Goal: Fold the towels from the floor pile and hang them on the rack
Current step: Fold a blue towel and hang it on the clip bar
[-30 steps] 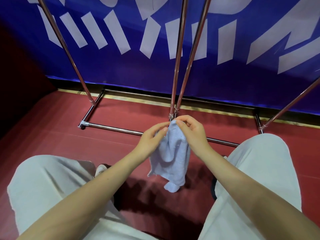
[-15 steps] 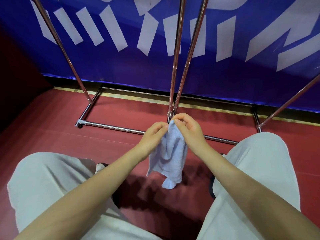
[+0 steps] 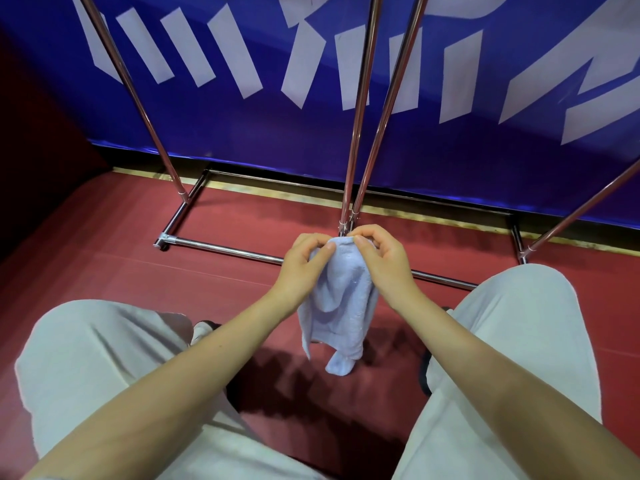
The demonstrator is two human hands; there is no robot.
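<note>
Both hands [image 3: 341, 263] pinch a pale blue towel's [image 3: 341, 306] top edge

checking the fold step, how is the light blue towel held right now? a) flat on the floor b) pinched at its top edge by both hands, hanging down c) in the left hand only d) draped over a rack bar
b: the left hand and right hand both pinch the towel's top edge, and it hangs between the knees.
</note>
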